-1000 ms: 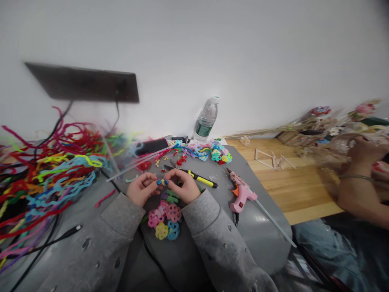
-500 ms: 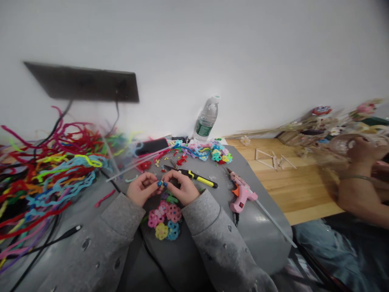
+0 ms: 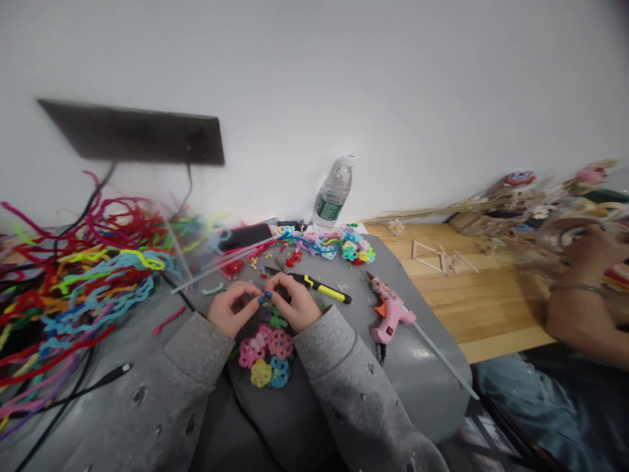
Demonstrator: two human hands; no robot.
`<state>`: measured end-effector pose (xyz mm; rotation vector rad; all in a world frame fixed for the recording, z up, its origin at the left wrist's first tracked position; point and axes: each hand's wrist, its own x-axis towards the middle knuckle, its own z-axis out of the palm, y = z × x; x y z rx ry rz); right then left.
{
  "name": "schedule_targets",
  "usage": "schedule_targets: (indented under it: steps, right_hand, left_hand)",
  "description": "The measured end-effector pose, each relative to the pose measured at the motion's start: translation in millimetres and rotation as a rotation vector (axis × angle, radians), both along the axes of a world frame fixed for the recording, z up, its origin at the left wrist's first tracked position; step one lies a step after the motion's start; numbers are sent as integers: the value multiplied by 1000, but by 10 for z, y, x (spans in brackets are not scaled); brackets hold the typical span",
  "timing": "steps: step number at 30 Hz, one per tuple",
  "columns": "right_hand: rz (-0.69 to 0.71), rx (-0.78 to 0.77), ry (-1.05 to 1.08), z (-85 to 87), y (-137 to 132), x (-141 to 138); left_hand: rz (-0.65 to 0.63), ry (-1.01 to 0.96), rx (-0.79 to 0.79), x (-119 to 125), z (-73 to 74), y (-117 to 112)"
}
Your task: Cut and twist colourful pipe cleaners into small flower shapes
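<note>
And here they meet, the left hand (image 3: pixel 233 309) and the right hand (image 3: pixel 293 307), tip to tip over the grey tabletop (image 3: pixel 422 387), well in from its edges. Thumbs and forefingers are drawn together, almost closed, the other fingers curled in. Between them sits a small piece (image 3: pixel 265 297), raised above the surface; it is tiny and blurred, so whether both hands truly grip it is hard to call.

Just below, between the grey sleeves (image 3: pixel 199 347), lies a cluster of fuzzy flowers (image 3: pixel 266 349), pink, yellow and blue, on the near side of the tabletop. These look feather-light and soft, bendy rather than stiff, not slippery, but their open loops would probably crush under a hard squeeze. Best hold? Likely a light pinch at a firm centre, petals left alone; the small piece looks like fingertip work only.

Beyond the right hand, the yellow-and-black cutter (image 3: pixel 328 290) lies aslant. Over towards the right edge rests the pink glue gun (image 3: pixel 392 321), its glue stick (image 3: pixel 445 362) running out to the near right corner. Fuzzy stems (image 3: pixel 113 262) heap up on the left side, more flowers (image 3: pixel 322 242) line the far edge, and a bottle (image 3: pixel 334 193) stands behind them.
</note>
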<state>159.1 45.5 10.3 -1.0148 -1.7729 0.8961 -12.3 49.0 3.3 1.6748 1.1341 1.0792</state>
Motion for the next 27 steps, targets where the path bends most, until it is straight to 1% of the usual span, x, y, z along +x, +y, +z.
schedule_targets:
  steps: [4, 13, 15, 17, 19, 21, 22, 24, 25, 26, 27]
  right_hand:
    - [13, 9, -44, 2, -4, 4]
    - [48, 26, -41, -13, 6, 13]
    - [42, 18, -28, -9, 9, 6]
    - [11, -2, 17, -5, 19, 1]
    - [-66, -11, 70, -5, 30, 12]
    - [-199, 35, 45, -19, 27, 59]
    - [-285, 72, -17, -34, 15, 98]
    - [-455, 133, -240, -76, -34, 207]
    - [-532, 114, -363, -99, -69, 269]
    - [-581, 78, -472, -118, -109, 330]
    - [-585, 48, -551, -128, -150, 383]
  left_hand:
    - [4, 35, -17, 11, -17, -9]
    - [-50, 27, -41, 7, -54, -8]
    - [-63, 27, -50, 10, -58, -8]
    - [-33, -1, -51, 15, -57, -11]
    - [11, -45, -62, 17, -47, -13]
    - [23, -80, -99, 15, -29, -14]
    - [20, -92, -121, 15, -18, -16]
    - [22, -116, -148, 19, 6, -24]
    - [35, -131, -149, 25, 18, -31]
    - [51, -147, -146, 33, 29, -39]
    - [68, -162, -142, 41, 37, -47]
